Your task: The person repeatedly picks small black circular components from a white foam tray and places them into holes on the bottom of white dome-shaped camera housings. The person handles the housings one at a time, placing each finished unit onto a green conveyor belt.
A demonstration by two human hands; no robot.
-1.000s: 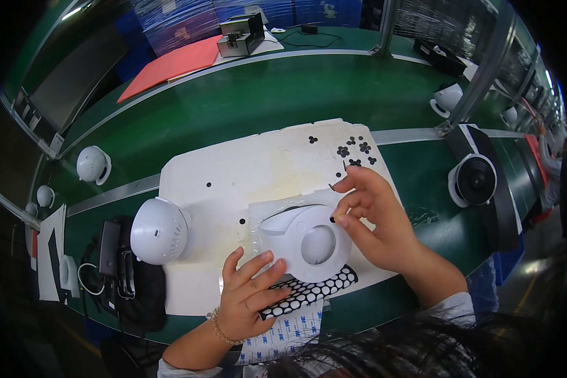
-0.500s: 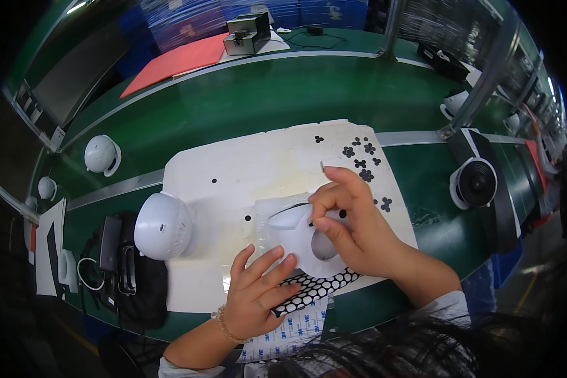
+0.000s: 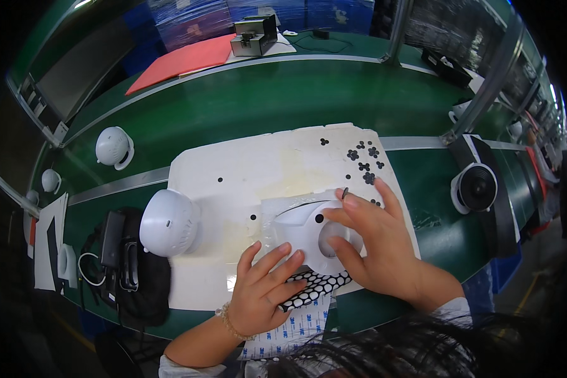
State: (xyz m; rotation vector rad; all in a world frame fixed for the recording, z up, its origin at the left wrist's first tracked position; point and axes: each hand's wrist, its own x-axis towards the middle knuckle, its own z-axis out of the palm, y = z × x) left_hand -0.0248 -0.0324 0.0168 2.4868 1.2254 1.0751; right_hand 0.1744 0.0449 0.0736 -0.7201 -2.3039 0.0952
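Observation:
In front of me a white plastic base point(image 3: 296, 217) with a round opening lies on a clear plastic bag. My right hand point(image 3: 375, 242) is over it, fingers apart, the index finger at a round black pad point(image 3: 319, 218) on its surface. Another small dark pad point(image 3: 344, 193), seen edge-on, clings at a fingertip of this hand. My left hand point(image 3: 264, 286) has its outer fingers spread at the base's near edge. Between its index finger and thumb it holds a black sheet with white round holes point(image 3: 318, 286). Below lies a printed white backing strip point(image 3: 296, 327).
A white rounded housing point(image 3: 170, 223) stands on the worn white board point(image 3: 227, 151). Several black pad clusters point(image 3: 365, 167) lie at the board's right. Farther left is a black bag point(image 3: 148, 277); a black-and-white round device point(image 3: 475, 187) sits to the right. A metal box point(image 3: 255, 39) stands at the back.
My right hand has come down and right, its pinch opened into spread fingers. A black pad now shows on the white base by its index finger. The left hand stays nearly where it was.

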